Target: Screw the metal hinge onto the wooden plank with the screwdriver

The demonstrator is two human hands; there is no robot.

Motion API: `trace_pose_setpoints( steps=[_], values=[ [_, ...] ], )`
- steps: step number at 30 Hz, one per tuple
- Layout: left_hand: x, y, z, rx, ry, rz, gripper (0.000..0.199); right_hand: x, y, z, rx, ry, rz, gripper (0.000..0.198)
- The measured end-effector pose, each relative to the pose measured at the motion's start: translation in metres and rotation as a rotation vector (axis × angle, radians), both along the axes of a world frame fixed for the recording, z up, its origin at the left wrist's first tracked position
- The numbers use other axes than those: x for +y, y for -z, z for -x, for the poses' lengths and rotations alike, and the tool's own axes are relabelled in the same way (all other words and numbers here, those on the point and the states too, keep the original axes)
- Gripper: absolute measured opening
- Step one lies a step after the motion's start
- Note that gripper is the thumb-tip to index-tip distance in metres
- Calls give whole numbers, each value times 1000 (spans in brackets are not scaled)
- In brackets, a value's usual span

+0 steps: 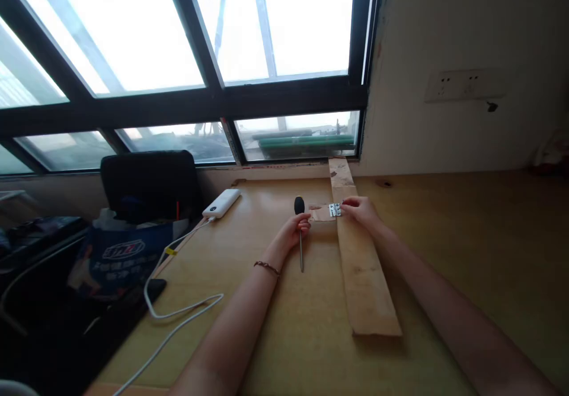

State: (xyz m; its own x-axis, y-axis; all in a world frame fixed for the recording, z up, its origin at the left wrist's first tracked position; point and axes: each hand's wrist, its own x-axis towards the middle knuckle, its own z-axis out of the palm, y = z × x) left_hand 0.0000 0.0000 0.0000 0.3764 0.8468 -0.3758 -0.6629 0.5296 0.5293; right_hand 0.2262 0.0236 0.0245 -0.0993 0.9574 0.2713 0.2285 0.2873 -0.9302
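Observation:
My left hand [297, 230] is closed around a screwdriver [299, 205] with a black handle, its metal shaft pointing down toward me. The fingertips of that hand also meet the left end of a short, thin wood piece [320, 213]. A silver hinge [335, 209] lies where this piece meets a long wooden board [362, 271]. At the hinge's right edge, my right hand [361, 211] pinches with thumb and forefinger. Whatever is between those fingertips is too small to make out.
On the wooden table [267, 337], a white power bank [221, 203] lies left with a white cable [186, 310] trailing toward me. Beyond the left edge are a black chair [151, 176] and a blue bag [120, 259]. A window and a wall socket [464, 85] are behind.

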Motion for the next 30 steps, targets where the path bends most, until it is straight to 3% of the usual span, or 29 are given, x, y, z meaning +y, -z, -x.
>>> trace_pose_setpoints(
  steps=[6,19,30],
  values=[
    [-1,-1,-1,15,-6,-4,29,0,9,-2,-223,57,-128,21],
    [-2,-3,-1,-5,8,5,32,-7,4,1,-376,15,-319,13],
    [-1,-2,-1,-1,4,7,32,-8,4,2,-349,45,-286,14]
  ],
)
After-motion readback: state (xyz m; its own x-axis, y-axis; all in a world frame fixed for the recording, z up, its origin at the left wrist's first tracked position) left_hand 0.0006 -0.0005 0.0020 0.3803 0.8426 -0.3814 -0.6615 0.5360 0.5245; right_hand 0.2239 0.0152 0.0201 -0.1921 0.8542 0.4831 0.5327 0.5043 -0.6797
